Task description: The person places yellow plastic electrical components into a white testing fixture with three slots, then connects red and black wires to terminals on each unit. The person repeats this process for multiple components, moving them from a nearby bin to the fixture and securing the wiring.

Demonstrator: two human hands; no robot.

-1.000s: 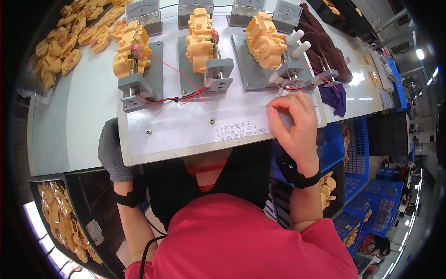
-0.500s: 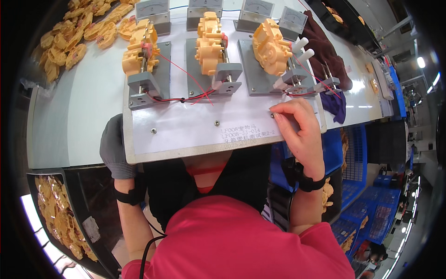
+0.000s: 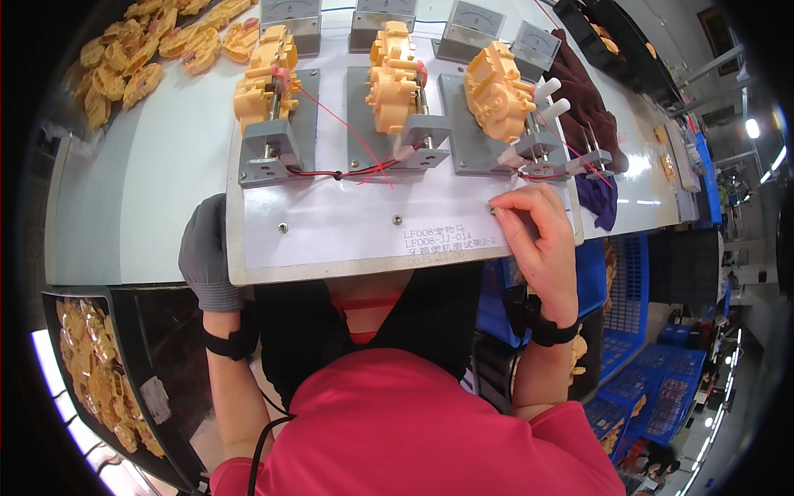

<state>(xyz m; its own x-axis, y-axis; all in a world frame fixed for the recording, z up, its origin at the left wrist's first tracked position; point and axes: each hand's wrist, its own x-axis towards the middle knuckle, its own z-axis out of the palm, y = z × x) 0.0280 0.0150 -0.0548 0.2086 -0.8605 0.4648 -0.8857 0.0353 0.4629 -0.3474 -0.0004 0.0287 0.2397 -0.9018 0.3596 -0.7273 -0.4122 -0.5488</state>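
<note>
The right hand (image 3: pixel 542 248) pinches a toggle switch (image 3: pixel 494 211) in a narrow thumb-and-forefinger grip, near right on the white-topped board (image 3: pixel 331 258), before three yellow gearboxes (image 3: pixel 393 87). The gloved left hand (image 3: pixel 207 252) lies along its left edge; hidden fingers leave that grip indeterminable.

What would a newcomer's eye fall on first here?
Three yellow plastic parts sit in a row across the far half of the white board. The pink shirt fills the bottom middle. A grey-gloved left hand is at the board's left edge; the bare right hand pinches a small switch.
</note>
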